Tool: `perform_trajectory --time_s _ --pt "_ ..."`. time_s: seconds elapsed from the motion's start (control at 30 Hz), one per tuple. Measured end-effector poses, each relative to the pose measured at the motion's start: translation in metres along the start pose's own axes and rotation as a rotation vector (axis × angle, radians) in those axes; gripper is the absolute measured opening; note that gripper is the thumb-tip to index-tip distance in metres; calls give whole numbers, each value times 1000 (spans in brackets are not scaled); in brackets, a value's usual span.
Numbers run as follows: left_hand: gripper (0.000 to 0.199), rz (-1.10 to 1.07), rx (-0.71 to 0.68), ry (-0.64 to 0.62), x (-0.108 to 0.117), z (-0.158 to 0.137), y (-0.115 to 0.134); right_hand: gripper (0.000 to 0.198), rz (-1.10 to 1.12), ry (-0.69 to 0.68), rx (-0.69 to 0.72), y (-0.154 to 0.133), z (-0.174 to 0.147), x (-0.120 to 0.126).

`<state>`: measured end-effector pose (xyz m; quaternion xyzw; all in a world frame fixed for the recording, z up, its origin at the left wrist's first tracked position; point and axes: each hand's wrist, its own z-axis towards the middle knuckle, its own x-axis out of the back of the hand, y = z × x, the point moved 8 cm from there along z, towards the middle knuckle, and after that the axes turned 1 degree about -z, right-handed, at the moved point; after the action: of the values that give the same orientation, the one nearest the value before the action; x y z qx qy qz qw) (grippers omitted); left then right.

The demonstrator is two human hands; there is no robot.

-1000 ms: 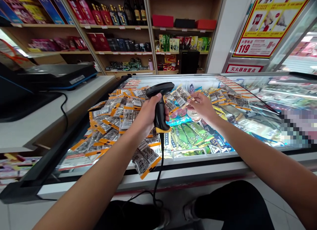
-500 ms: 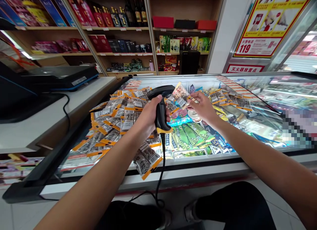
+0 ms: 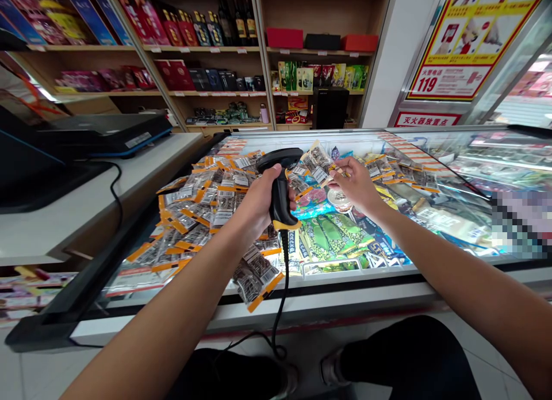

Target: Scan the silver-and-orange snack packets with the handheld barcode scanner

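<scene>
My left hand [image 3: 263,202] is wrapped round the handle of a black and yellow barcode scanner [image 3: 281,202], its cable hanging down past the freezer edge. The scanner's head points towards a clear snack packet [image 3: 318,163] with a printed label. My right hand [image 3: 356,184] pinches that packet at its right edge, above the freezer's glass top. A heap of similar snack packets [image 3: 194,210] with orange edges lies to the left of the scanner. More of these orange-edged packets [image 3: 401,173] lie beyond my right hand. One packet [image 3: 257,278] overhangs the near rim.
Under the glass of the chest freezer [image 3: 366,288] lie green ice-cream wrappers [image 3: 334,233]. A white counter [image 3: 34,230] with a black scale [image 3: 103,133] stands at left. Stocked shelves [image 3: 207,49] line the back. The scanner's cable [image 3: 280,314] loops near my legs.
The packet in my right hand has tilted slightly, and its label now catches the light differently. My left hand and the scanner have barely moved.
</scene>
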<state>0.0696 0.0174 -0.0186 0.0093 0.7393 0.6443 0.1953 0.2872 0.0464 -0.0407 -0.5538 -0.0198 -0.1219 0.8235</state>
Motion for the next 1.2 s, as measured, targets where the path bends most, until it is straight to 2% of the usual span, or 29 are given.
perform_trajectory --time_s 0.1,0.17,0.3,0.4,0.47,0.5,0.57,0.63,0.67,0.73,0.8,0.9,1.0,1.1,1.2 --pt "36 -17 -10 5 2 0 1 34 -43 22 1 4 7 9" --pt "37 -47 -21 13 3 0 3 31 -157 75 -10 11 14 27" --pt "38 -106 -52 22 4 -1 9 27 -579 184 -26 23 27 77" --pt "37 -107 -67 23 4 -1 12 42 -891 309 8 14 24 95" --pt "37 -89 -59 30 3 -1 11 50 -971 298 127 -1 17 78" --pt "37 -81 -55 34 3 -1 11 50 -960 228 208 -9 13 60" --pt "36 -68 -49 36 2 -2 10 47 -886 -7 374 -24 -1 11" --pt "37 -56 -53 36 2 -1 9 51 -832 -261 480 -31 -19 -37" --pt "37 -50 -58 36 3 -1 9 54 -816 -367 506 -32 -28 -55" --pt "38 -42 -65 35 4 0 9 57 -808 -502 492 -30 -40 -77" --pt "37 -42 -70 30 4 0 9 51 -829 -531 457 -29 -42 -80" --pt "37 -51 -67 24 4 1 9 38 -905 -453 409 -32 -35 -66" --pt "36 -60 -64 9 1 0 8 46 -998 -301 282 -27 -22 -46" --pt "35 -35 -50 4 -1 1 5 44 -990 -162 256 -18 -15 -34" --pt "36 -6 -32 -3 -1 1 2 63 -944 -185 236 -1 -9 -33"
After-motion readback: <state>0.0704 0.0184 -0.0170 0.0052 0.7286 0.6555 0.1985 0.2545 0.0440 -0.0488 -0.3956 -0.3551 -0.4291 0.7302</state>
